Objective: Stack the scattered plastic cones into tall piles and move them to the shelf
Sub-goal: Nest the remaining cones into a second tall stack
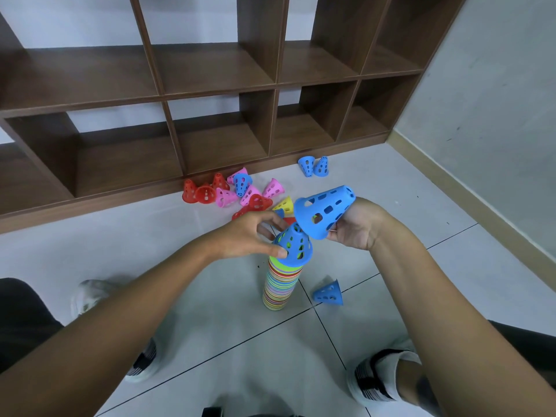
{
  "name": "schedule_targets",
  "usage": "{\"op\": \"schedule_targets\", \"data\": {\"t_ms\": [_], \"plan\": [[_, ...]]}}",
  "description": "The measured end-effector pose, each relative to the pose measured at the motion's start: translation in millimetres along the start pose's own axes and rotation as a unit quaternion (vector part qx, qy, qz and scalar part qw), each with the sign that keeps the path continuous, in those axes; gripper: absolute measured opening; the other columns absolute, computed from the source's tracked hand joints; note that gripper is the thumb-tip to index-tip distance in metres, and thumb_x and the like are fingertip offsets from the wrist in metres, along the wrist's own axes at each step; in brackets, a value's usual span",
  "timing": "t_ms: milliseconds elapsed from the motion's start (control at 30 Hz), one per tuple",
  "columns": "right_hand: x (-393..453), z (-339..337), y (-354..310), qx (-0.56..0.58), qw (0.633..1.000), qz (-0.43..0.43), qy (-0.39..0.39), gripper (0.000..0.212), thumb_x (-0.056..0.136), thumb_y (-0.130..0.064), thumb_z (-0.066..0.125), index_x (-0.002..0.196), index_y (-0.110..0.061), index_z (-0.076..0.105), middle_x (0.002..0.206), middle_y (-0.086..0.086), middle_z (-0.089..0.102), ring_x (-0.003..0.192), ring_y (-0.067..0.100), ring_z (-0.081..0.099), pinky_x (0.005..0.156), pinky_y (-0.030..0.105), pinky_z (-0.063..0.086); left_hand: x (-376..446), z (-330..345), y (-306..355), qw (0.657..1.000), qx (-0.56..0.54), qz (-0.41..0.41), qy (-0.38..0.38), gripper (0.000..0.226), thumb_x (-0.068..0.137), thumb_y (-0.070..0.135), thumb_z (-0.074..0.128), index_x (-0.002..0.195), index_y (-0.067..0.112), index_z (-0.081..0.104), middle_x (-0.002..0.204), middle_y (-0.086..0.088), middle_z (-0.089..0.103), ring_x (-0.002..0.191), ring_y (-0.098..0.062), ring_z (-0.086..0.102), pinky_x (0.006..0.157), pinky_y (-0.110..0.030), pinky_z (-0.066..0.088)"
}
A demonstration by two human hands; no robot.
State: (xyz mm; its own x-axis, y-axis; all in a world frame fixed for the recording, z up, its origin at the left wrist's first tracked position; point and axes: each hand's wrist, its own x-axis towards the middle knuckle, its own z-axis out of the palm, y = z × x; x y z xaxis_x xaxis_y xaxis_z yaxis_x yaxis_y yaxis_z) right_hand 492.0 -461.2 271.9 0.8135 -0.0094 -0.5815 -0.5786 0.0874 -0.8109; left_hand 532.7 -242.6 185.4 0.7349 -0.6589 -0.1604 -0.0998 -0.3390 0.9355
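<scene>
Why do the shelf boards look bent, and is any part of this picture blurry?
Head view: the wide-angle lens bows the brown wooden shelf unit, so its straight boards splay outward. Head view: the white sneaker by the left forearm is smeared, while the blue perforated plastic cone held by the right hand stays sharp. Head view: lighting is soft and even, with faint shadows on the grey floor tiles.
</scene>
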Motion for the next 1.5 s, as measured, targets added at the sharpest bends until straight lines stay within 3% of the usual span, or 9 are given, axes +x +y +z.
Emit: {"op": "schedule_targets", "data": {"t_ms": [267, 367, 567, 833, 1067, 1267, 1333, 1433, 1500], "plan": [[12.7, 23.5, 19.6, -0.067, 0.988, -0.066, 0.121, 0.022, 0.091, -0.001, 0.058, 0.074, -0.013, 0.065, 0.072, 0.008, 0.065, 0.060, 0.018, 0.058, 0.061, 0.029, 0.055, -1.6, -10.4, -29.1, 0.998, -0.007, -0.054, -0.005, 0.046, 0.072, 0.028, 0.089, 0.111, 0.029, 0.066, 0.121, 0.007, 0.064, 0.108, -0.015, 0.066, 0.086, -0.023, 0.054], [19.4, 25.6, 30.4, -0.092, 0.981, -0.076, 0.153, 0.023, 0.090, 0.003, 0.053, 0.076, -0.012, 0.062, 0.078, 0.008, 0.067, 0.066, 0.023, 0.060, 0.072, 0.040, 0.058, -5.2, -19.1, -42.2, 0.995, -0.003, -0.092, 0.028, 0.043, 0.074, 0.029, 0.087, 0.111, 0.026, 0.066, 0.119, 0.007, 0.065, 0.101, -0.019, 0.069, 0.085, -0.033, 0.056], [33.8, 15.9, 40.6, -0.104, 0.986, -0.082, 0.103, 0.005, 0.091, -0.008, 0.068, 0.096, -0.007, 0.066, 0.068, -0.003, 0.066, 0.043, 0.008, 0.051, 0.057, 0.023, 0.052, 11.9, -32.8, -68.1, 0.987, 0.024, -0.117, 0.106, 0.022, 0.084, 0.030, 0.079, 0.101, 0.016, 0.072, 0.106, 0.000, 0.069, 0.083, -0.012, 0.062, 0.068, -0.029, 0.050], [75.9, -38.5, 77.7, -0.126, 0.981, -0.013, 0.148, 0.013, 0.085, -0.001, 0.066, 0.097, -0.005, 0.068, 0.081, 0.007, 0.069, 0.057, 0.018, 0.053, 0.058, 0.024, 0.046, 65.5, -32.4, -107.9, 0.974, 0.035, -0.143, 0.170, 0.023, 0.081, 0.028, 0.080, 0.098, 0.015, 0.073, 0.085, 0.006, 0.069, 0.078, -0.015, 0.063, 0.065, -0.026, 0.047], [127.3, -95.4, 157.4, -0.241, 0.939, 0.103, 0.223, 0.007, 0.083, -0.019, 0.076, 0.088, -0.019, 0.071, 0.096, 0.005, 0.071, 0.084, 0.021, 0.065, 0.086, 0.043, 0.058, 94.7, -25.7, -157.7, 0.960, 0.037, -0.189, 0.202, 0.050, 0.081, 0.017, 0.078, 0.126, 0.027, 0.059, 0.114, -0.001, 0.067, 0.104, -0.019, 0.066, 0.086, -0.030, 0.052], [141.8, -101.1, 181.6, -0.259, 0.936, 0.167, 0.171, 0.013, 0.084, -0.010, 0.074, 0.082, -0.022, 0.070, 0.105, 0.013, 0.068, 0.089, 0.028, 0.064, 0.068, 0.037, 0.058, 125.7, -33.1, -180.0, 0.951, -0.063, -0.214, 0.214, 0.085, 0.066, 0.026, 0.074, 0.145, 0.030, 0.044, 0.127, -0.008, 0.065, 0.117, -0.029, 0.063, 0.101, -0.051, 0.051], [148.6, -100.6, 188.3, -0.300, 0.931, 0.160, 0.134, 0.015, 0.085, -0.008, 0.072, 0.087, -0.022, 0.075, 0.108, 0.013, 0.069, 0.099, 0.032, 0.066, 0.081, 0.043, 0.060, 131.5, -31.7, -169.0, 0.944, -0.081, -0.232, 0.221, 0.076, 0.078, 0.017, 0.075, 0.146, 0.026, 0.043, 0.130, -0.010, 0.063, 0.119, -0.032, 0.061, 0.097, -0.050, 0.050], [154.8, -99.6, 190.3, -0.273, 0.937, 0.183, 0.120, 0.029, 0.090, -0.006, 0.066, 0.096, -0.032, 0.077, 0.110, 0.000, 0.068, 0.116, 0.026, 0.062, 0.079, 0.015, 0.054, 140.7, -31.6, -162.7, 0.933, -0.099, -0.269, 0.218, 0.061, 0.089, 0.015, 0.069, 0.144, 0.025, 0.044, 0.130, -0.005, 0.061, 0.117, -0.031, 0.060, 0.080, -0.041, 0.054], [162.4, -101.0, 186.9, -0.270, 0.941, 0.174, 0.108, 0.031, 0.093, -0.007, 0.060, 0.117, -0.024, 0.070, 0.122, 0.001, 0.065, 0.123, 0.022, 0.058, 0.090, 0.014, 0.048, 145.8, -31.3, -164.1, 0.927, -0.103, -0.288, 0.216, 0.056, 0.090, 0.018, 0.067, 0.141, 0.025, 0.045, 0.129, -0.002, 0.060, 0.116, -0.030, 0.060, 0.078, -0.043, 0.055]]}}
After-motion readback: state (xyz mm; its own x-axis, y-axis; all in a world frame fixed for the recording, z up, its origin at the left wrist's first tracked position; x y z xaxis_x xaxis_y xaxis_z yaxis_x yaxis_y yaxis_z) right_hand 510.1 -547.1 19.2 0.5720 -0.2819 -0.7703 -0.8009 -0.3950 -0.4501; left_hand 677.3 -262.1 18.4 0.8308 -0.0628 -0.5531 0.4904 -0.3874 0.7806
